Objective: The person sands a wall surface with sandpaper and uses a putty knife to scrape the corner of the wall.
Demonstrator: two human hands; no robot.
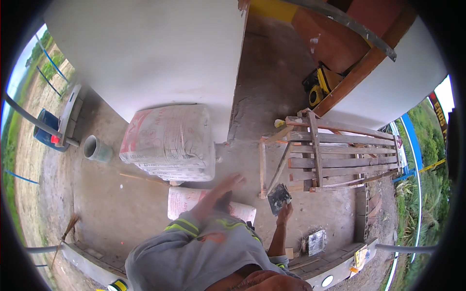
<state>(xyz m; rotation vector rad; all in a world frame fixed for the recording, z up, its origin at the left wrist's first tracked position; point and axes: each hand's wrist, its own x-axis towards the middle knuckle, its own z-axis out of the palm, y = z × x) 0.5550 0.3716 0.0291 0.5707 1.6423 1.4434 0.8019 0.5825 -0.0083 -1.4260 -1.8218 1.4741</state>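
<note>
My left hand (233, 182) reaches forward with its fingers stretched out and nothing visible in them; motion blurs it a little. It is over the floor, past a white sack with red print (180, 198) that lies partly hidden under my left arm. On the right, my right hand (285, 213) grips the near edge of a dark rectangular plate (278, 198) spattered with white; whether it has a handle is hidden. The plate is held close to the near end of a wooden slatted bench or rack (340, 150).
A tall stack of sacks (170, 136) stands ahead-left against a white wall (155, 53). Further left are a grey bucket (97, 149) and a blue drum (48, 128). A yellow-black machine (320, 87) sits in the doorway. A spattered panel (316, 242) lies at lower right.
</note>
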